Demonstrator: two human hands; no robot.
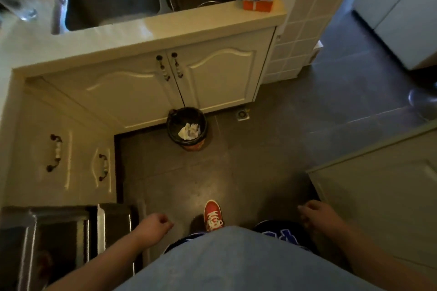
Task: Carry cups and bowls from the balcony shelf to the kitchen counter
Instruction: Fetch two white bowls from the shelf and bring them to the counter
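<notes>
I look down at a kitchen floor between cabinets. My left hand (155,223) hangs low at the bottom centre-left, fingers curled in, nothing in it. My right hand (316,215) hangs at the bottom right, fingers loosely curled, also with nothing in it. The pale kitchen counter (165,28) runs across the top with a double steel sink (113,0) set into it. A clear glass (26,10), blurred, stands on the counter at the far left. No bowls and no balcony shelf are in view.
A small black-lined waste bin (188,129) with crumpled paper stands on the dark tiled floor (236,172) before the sink cabinet doors. An orange box (259,1) holding a wipes pack sits on the counter's right end. Another cabinet (383,196) is at right; my red shoe (212,215) steps forward.
</notes>
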